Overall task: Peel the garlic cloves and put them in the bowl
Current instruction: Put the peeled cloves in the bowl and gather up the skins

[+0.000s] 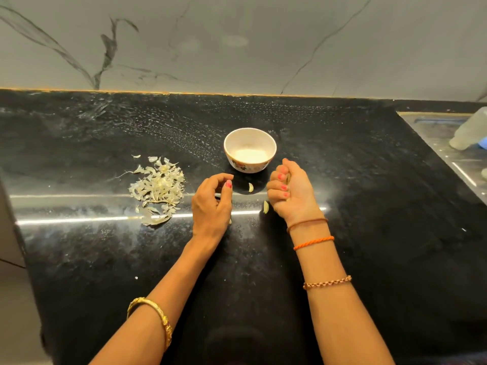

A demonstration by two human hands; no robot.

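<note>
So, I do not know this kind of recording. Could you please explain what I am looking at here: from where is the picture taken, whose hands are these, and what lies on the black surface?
There is one picture, from a camera worn on a person's head, looking down at their own two hands. No machine is involved. On the black counter stands a small white bowl. Left of it lies a pile of garlic skins. Two garlic cloves lie between the hands. The right hand is curled; it seems to hold something, but I cannot tell what. The left hand hangs loosely curled over the counter.
</note>
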